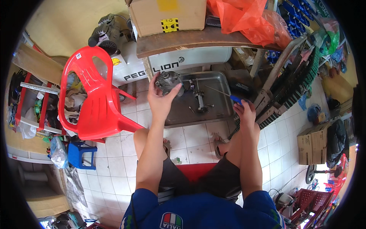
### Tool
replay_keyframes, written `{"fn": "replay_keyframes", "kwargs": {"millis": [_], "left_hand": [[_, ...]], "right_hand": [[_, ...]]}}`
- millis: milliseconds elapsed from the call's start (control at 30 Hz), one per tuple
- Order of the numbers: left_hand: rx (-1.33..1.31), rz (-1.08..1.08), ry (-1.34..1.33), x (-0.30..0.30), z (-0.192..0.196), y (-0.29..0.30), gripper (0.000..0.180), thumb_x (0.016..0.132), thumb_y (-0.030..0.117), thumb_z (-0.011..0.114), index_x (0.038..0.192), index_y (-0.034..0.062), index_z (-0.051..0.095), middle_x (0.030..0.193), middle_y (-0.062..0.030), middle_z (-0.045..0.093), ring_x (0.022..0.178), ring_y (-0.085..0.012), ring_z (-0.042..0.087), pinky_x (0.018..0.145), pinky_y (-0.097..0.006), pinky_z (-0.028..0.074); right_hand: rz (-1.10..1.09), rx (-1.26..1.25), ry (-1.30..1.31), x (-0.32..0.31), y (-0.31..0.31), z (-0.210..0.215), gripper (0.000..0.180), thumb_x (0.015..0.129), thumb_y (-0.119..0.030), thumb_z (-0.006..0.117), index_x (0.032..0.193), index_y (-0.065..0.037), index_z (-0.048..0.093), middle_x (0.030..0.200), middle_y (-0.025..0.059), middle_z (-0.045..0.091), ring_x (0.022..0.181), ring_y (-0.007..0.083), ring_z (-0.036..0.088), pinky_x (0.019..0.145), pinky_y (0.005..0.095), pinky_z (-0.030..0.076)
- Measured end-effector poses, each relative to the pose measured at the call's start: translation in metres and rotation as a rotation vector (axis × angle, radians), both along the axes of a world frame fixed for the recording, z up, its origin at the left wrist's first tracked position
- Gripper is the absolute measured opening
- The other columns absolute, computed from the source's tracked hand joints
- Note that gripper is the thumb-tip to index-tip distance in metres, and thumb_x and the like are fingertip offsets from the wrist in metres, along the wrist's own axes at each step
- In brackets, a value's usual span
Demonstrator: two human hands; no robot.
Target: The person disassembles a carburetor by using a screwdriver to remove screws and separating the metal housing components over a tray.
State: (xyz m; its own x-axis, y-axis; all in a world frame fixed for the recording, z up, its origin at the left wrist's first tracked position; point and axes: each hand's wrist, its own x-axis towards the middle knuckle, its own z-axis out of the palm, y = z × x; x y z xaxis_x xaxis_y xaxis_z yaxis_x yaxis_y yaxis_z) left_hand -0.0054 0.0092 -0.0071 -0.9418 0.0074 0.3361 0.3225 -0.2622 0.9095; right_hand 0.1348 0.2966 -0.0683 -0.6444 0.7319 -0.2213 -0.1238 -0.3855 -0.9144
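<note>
My left hand [161, 98] is closed around a grey cast-metal housing [167, 81], raised over the left side of a metal tray [221, 86]. My right hand [246, 111], over the tray's right edge, grips a screwdriver by its blue handle [235, 99]. The long thin shank points left across the tray, and its tip is apart from the housing. A slim metal part like a shaft [199, 100] lies in the tray with a few small pieces around it. The housing hides part of the tray's left side.
A large white air tank [139, 70] lies behind the tray, under a wooden bench [228, 38] bearing a cardboard box [171, 15]. To the left stands a red plastic chair [95, 99] and a blue stool [82, 154]. A metal frame [267, 95] leans close by my right hand.
</note>
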Motion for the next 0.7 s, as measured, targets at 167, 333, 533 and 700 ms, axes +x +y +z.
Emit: {"fn": "replay_keyframes", "kwargs": {"millis": [167, 333, 533, 700], "left_hand": [[0.281, -0.263, -0.450, 0.002, 0.002, -0.002, 0.044, 0.090, 0.017, 0.075, 0.125, -0.0010, 0.054, 0.117, -0.0123, 0.063, 0.104, -0.0240, 0.066, 0.081, -0.054, 0.063], [0.366, -0.374, -0.582, 0.000, 0.001, -0.001, 0.044, 0.092, 0.019, 0.074, 0.124, -0.0031, 0.054, 0.113, -0.0124, 0.064, 0.101, -0.0261, 0.068, 0.086, -0.052, 0.062], [0.342, -0.355, -0.529, -0.005, -0.003, -0.011, 0.046, 0.090, 0.017, 0.075, 0.125, -0.0032, 0.053, 0.113, -0.0127, 0.065, 0.101, -0.0253, 0.068, 0.086, -0.050, 0.062], [0.297, -0.320, -0.500, 0.000, 0.004, -0.008, 0.050, 0.088, 0.014, 0.077, 0.128, -0.0008, 0.051, 0.115, -0.0131, 0.065, 0.101, -0.0245, 0.068, 0.083, -0.049, 0.063]], "right_hand": [[-0.002, 0.122, -0.063, -0.004, -0.008, -0.005, 0.035, 0.091, -0.007, 0.067, 0.118, 0.005, 0.050, 0.101, 0.0152, 0.063, 0.085, 0.0235, 0.070, 0.078, 0.0348, 0.062], [0.136, 0.718, -0.274, 0.002, 0.002, -0.033, 0.038, 0.086, -0.008, 0.070, 0.118, 0.003, 0.052, 0.096, 0.0166, 0.067, 0.088, 0.0277, 0.071, 0.079, 0.0359, 0.059], [0.385, 1.229, -0.763, 0.006, -0.020, -0.032, 0.043, 0.079, -0.007, 0.073, 0.117, 0.002, 0.055, 0.102, 0.0241, 0.068, 0.097, 0.0401, 0.068, 0.082, 0.0456, 0.056], [0.441, 1.316, -0.956, 0.002, -0.012, -0.058, 0.055, 0.077, -0.010, 0.074, 0.126, 0.000, 0.052, 0.116, 0.0214, 0.060, 0.105, 0.0423, 0.064, 0.088, 0.0476, 0.054]]}}
